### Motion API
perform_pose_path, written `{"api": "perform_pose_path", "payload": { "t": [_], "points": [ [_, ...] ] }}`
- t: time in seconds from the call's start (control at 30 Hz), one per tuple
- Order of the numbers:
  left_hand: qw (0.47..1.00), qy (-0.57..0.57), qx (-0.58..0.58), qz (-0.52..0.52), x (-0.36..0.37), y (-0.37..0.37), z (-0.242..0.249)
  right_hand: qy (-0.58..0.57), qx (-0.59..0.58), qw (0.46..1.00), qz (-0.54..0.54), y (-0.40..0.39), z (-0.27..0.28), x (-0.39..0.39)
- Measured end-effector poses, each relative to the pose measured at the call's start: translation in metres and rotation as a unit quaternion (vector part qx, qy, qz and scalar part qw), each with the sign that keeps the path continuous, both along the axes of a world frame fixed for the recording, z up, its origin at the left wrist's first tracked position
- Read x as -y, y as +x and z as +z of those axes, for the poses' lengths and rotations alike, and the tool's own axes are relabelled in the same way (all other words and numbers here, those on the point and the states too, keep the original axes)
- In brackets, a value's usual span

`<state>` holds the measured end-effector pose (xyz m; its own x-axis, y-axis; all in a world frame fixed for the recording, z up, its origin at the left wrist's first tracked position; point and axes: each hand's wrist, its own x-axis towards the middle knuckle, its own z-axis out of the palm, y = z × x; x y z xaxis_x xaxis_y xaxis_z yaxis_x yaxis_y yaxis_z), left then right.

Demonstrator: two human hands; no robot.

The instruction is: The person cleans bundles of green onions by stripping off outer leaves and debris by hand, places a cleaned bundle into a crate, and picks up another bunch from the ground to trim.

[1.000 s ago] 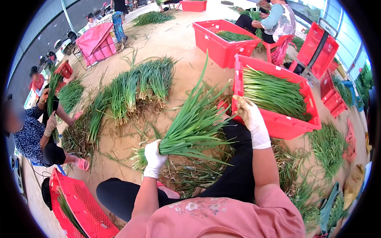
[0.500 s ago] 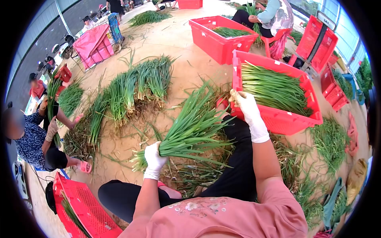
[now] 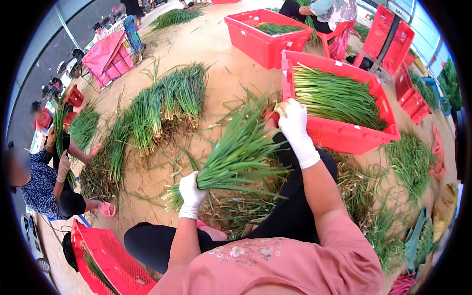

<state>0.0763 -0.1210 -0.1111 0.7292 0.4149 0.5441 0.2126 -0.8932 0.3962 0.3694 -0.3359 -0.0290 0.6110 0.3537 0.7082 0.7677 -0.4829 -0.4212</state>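
Observation:
A bunch of scallions (image 3: 236, 157) is gripped near its pale root ends by my left hand (image 3: 192, 191), in a white glove. Its green leaves fan up and to the right above my legs. My right hand (image 3: 294, 123), gloved too and stained yellowish at the fingertips, has its fingers bent together beside the near left corner of a red crate (image 3: 339, 137). Whatever those fingers hold, if anything, is hidden. Inside that crate lie trimmed scallions (image 3: 334, 96), pale ends to the left.
Untrimmed scallions (image 3: 167, 98) lie in a row ahead on the left. Loose leaves and scraps (image 3: 246, 214) cover the ground before me. Another red crate (image 3: 260, 44) stands beyond. A person (image 3: 42, 182) sits at left holding stalks; a red crate (image 3: 113, 258) is at lower left.
My right hand has moved slightly left and down, closer to the leaf tips of the bunch. My left hand keeps its hold, and the view has shifted slightly.

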Motion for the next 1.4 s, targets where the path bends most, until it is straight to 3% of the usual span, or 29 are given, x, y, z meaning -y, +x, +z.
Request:
{"api": "perform_pose_path", "payload": {
  "t": [0.07, 0.1, 0.17, 0.27, 0.3, 0.37, 0.43, 0.47, 0.5, 0.53, 0.57, 0.6, 0.67, 0.7, 0.77, 0.8, 0.83, 0.9, 0.97, 1.0, 1.03, 1.1, 1.13, 1.2, 1.23, 1.3, 1.37, 1.4],
  "points": [
    [0.999, -0.015, -0.019, 0.024, -0.003, -0.005, 0.000, 0.102, -0.238, 0.966, 0.017, -0.004, 0.016, 0.011],
    [0.999, -0.017, -0.021, 0.027, -0.004, -0.005, 0.001, 0.034, -0.347, 0.937, -0.005, -0.011, 0.033, 0.022],
    [0.995, -0.094, 0.001, 0.043, -0.005, -0.005, 0.006, -0.008, -0.432, 0.897, 0.089, -0.011, 0.010, 0.036],
    [0.990, -0.126, 0.022, 0.059, -0.009, -0.007, 0.006, -0.176, -0.429, 0.857, 0.226, -0.040, -0.005, 0.037],
    [0.985, -0.154, 0.036, 0.062, -0.009, -0.007, 0.006, -0.136, -0.435, 0.838, 0.299, -0.053, -0.006, 0.028],
    [0.982, -0.167, 0.044, 0.075, -0.009, -0.006, 0.009, 0.059, -0.571, 0.728, 0.376, -0.087, 0.019, 0.011],
    [0.987, -0.139, 0.040, 0.075, -0.012, -0.009, 0.006, 0.227, -0.631, 0.620, 0.408, -0.098, 0.014, -0.002],
    [0.986, -0.139, 0.043, 0.078, -0.013, -0.011, 0.006, 0.269, -0.630, 0.595, 0.420, -0.102, 0.012, -0.006],
    [0.989, -0.118, 0.024, 0.080, -0.014, -0.013, 0.006, 0.266, -0.629, 0.595, 0.424, -0.098, 0.012, -0.008],
    [0.992, -0.097, 0.006, 0.084, -0.015, -0.014, 0.007, 0.060, -0.351, 0.881, 0.311, -0.091, 0.013, -0.007],
    [0.991, -0.098, 0.009, 0.088, -0.017, -0.014, 0.005, -0.156, 0.003, 0.979, 0.133, -0.083, 0.013, -0.005],
    [0.989, -0.110, -0.003, 0.096, -0.017, -0.016, 0.002, -0.080, -0.059, 0.990, 0.098, -0.069, 0.003, -0.003],
    [0.985, -0.135, -0.020, 0.107, -0.017, -0.019, 0.001, 0.059, -0.178, 0.981, 0.042, -0.045, -0.015, -0.001],
    [0.984, -0.136, -0.019, 0.110, -0.017, -0.020, -0.001, 0.046, -0.328, 0.942, 0.064, -0.040, -0.020, 0.003],
    [0.985, -0.130, -0.014, 0.108, -0.018, -0.020, -0.005, 0.048, -0.543, 0.827, 0.135, -0.069, 0.009, -0.001],
    [0.986, -0.130, -0.012, 0.107, -0.018, -0.018, -0.005, 0.105, -0.608, 0.759, 0.207, -0.071, -0.001, 0.001],
    [0.985, -0.138, -0.026, 0.098, -0.016, -0.017, 0.000, 0.225, -0.657, 0.663, 0.278, -0.075, -0.006, -0.003],
    [0.984, -0.149, -0.042, 0.089, -0.010, -0.015, 0.004, 0.326, -0.654, 0.590, 0.344, -0.067, -0.019, -0.016],
    [0.988, -0.121, -0.024, 0.089, -0.006, -0.012, 0.008, 0.163, -0.527, 0.811, 0.193, -0.055, -0.017, -0.014],
    [0.990, -0.113, -0.020, 0.084, -0.006, -0.011, 0.005, 0.083, -0.156, 0.980, 0.094, -0.049, -0.025, -0.013],
    [0.989, -0.114, -0.021, 0.087, -0.005, -0.011, 0.005, -0.001, -0.066, 0.997, 0.032, -0.032, -0.027, -0.004],
    [0.987, -0.133, -0.013, 0.094, -0.003, -0.007, 0.005, -0.030, -0.350, 0.936, 0.002, -0.028, -0.014, 0.006],
    [0.981, -0.173, -0.004, 0.087, 0.000, -0.004, 0.007, -0.093, -0.385, 0.917, 0.037, -0.043, 0.004, 0.009],
    [0.973, -0.216, 0.012, 0.085, 0.007, 0.005, 0.012, -0.186, -0.344, 0.909, 0.141, -0.060, -0.029, 0.007],
    [0.963, -0.257, 0.025, 0.079, 0.011, 0.010, 0.015, -0.252, -0.386, 0.869, 0.180, -0.085, -0.017, 0.000],
    [0.948, -0.303, 0.063, 0.067, 0.020, 0.020, 0.020, -0.158, -0.422, 0.842, 0.296, -0.131, 0.008, -0.022],
    [0.944, -0.314, 0.072, 0.063, 0.026, 0.025, 0.019, 0.000, -0.319, 0.883, 0.343, -0.155, 0.013, -0.039],
    [0.950, -0.301, 0.057, 0.062, 0.027, 0.025, 0.020, -0.002, -0.319, 0.882, 0.346, -0.162, 0.020, -0.045]
  ]
}}
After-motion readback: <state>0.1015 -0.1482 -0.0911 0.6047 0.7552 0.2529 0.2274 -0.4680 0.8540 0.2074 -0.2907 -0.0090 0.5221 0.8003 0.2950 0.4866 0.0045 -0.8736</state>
